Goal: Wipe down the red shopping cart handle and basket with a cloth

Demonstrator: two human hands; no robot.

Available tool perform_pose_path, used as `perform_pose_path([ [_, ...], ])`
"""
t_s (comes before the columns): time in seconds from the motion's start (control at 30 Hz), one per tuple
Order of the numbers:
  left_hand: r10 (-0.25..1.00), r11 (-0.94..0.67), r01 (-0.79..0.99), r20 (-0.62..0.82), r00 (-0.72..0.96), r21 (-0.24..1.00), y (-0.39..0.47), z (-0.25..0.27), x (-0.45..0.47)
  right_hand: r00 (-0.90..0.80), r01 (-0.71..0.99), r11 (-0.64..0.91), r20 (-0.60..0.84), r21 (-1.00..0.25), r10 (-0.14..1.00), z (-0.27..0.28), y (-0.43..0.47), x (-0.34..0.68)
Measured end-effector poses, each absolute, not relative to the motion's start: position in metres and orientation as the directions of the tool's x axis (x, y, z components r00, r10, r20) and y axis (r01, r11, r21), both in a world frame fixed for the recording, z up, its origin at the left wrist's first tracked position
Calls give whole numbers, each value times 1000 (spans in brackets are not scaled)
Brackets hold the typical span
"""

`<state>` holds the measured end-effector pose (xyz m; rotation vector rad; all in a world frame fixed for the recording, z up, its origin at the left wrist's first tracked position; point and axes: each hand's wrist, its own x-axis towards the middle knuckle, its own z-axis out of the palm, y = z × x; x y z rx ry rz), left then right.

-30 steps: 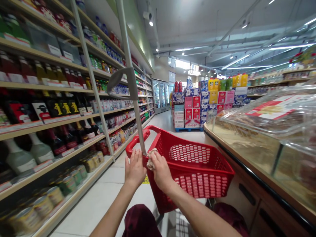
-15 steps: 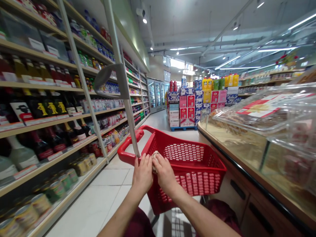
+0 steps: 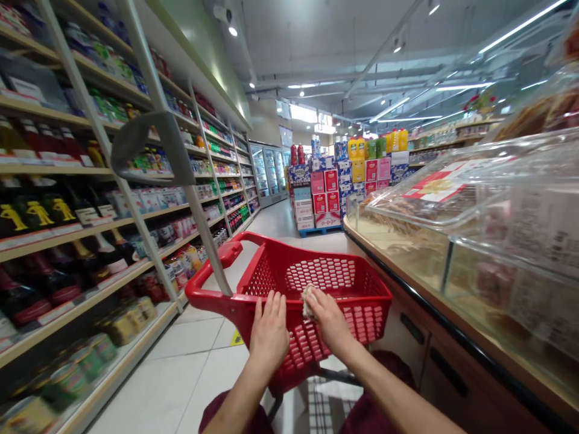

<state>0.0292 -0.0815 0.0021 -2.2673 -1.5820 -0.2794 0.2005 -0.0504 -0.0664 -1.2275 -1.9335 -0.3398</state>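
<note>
A red plastic shopping cart (image 3: 344, 280) stands in front of me, its near side turned toward my hands. My left hand (image 3: 271, 328) lies flat against the side near the handle end, fingers stretched out together and holding nothing. Further along the same rim, my right hand (image 3: 328, 316) presses a crumpled whitish cloth (image 3: 310, 303) against the upper edge, fingers closed over it. A grey metal pole (image 3: 203, 223) with a grey loop-shaped grip (image 3: 154, 147) rises beside the cart's red handle (image 3: 203, 283).
Shelves (image 3: 90, 169) of bottles and cans line the left. A glass-fronted display counter (image 3: 402, 259) with clear plastic lids borders the cart's right. Stacked drink boxes (image 3: 325, 199) stand on a blue pallet ahead. Glass-door fridges (image 3: 269, 172) are farther back.
My right hand has slid the cloth rightward along the cart's rim, away from my left hand. The hands were side by side before. The view has shifted to the right.
</note>
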Motion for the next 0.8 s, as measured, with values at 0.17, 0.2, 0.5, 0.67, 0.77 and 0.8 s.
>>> perform_pose_path([
  [0.17,861,-309,936,370,350,-167,-82,-2,28,-48,943,255,668,-215,742,-78,-58,284],
  [0.2,863,-303,939,372,342,-161,-82,-2,28,8,955,188,656,-228,754,-79,-59,298],
  [0.5,861,-273,943,390,327,-189,-81,-6,30,-2,954,204,675,-220,737,-89,-63,311],
  [0.67,868,-236,951,396,300,-202,-81,-8,32,184,941,78,692,-329,698,-98,-65,339],
  [0.77,873,-219,952,393,290,-216,-81,-8,31,54,927,241,740,-286,671,-93,-63,296],
  [0.8,874,-219,950,389,292,-221,-81,-8,30,-5,914,308,752,-264,659,-92,-62,281],
])
